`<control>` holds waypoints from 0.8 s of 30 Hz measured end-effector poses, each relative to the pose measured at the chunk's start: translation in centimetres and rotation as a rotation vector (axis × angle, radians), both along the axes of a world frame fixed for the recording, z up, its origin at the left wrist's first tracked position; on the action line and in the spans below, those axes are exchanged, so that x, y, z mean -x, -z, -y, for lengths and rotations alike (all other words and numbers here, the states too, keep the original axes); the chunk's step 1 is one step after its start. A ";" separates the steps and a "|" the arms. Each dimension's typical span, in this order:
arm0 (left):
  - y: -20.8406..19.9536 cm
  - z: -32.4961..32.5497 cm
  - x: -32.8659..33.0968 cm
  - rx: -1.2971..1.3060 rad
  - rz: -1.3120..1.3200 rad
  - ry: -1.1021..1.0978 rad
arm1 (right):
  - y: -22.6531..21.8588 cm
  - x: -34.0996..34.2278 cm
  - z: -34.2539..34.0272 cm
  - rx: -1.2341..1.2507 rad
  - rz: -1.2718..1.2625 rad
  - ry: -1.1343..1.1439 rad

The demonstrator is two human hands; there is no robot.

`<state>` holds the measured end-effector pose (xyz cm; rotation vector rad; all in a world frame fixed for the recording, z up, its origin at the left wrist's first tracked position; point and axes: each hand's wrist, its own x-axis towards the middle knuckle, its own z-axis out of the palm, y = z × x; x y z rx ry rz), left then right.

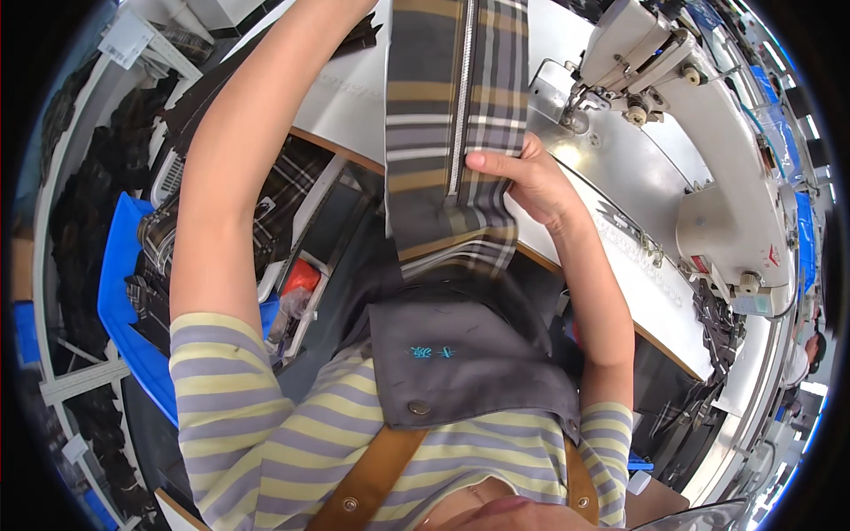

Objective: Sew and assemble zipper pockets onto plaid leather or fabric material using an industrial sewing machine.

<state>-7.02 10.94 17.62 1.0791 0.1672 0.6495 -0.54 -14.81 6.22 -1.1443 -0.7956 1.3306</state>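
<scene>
A long piece of plaid fabric [421,142] in grey, brown, black and white hangs in front of me. A metal zipper [464,71] runs lengthwise down it. My right hand [538,181] grips the fabric's right edge, thumb on the face beside the zipper's lower end and fingers behind. My left forearm [226,168] reaches up past the top edge of the view, so my left hand is out of sight. The fabric's lower end folds over near my dark apron [469,354].
A white sewing machine [726,133] stands on the worktable [655,283] at the right. To the left, a blue bin [119,274] holds plaid pieces. Below the table edge sits an open drawer with a red item [303,276]. Dark cloth [221,88] lies at the upper left.
</scene>
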 end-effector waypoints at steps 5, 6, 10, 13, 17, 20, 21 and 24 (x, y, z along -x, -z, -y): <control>2.7 -2.6 -1.0 -0.077 -0.059 -0.152 | 0.7 0.7 1.1 0.048 -0.076 0.083; 3.2 -2.8 -1.1 -0.081 -0.059 -0.156 | 0.5 0.8 1.4 0.057 -0.075 0.097; 3.6 -3.1 -1.1 -0.156 0.017 -0.074 | 0.2 1.3 2.0 0.095 -0.043 0.072; 3.1 -3.0 -1.0 -0.062 -0.029 -0.061 | 0.3 1.7 2.2 0.078 -0.017 0.095; 3.0 0.0 0.2 0.064 -0.105 -0.179 | 0.5 1.9 2.3 0.091 0.017 0.128; 5.1 5.5 2.2 0.250 -0.008 0.288 | 0.3 1.4 2.4 0.025 0.039 0.217; 6.4 7.7 3.5 0.137 -0.125 0.209 | 0.3 1.2 2.5 0.005 0.039 0.273; 10.0 13.3 7.4 -0.198 -0.421 0.244 | 0.3 0.8 2.7 -0.076 0.073 0.401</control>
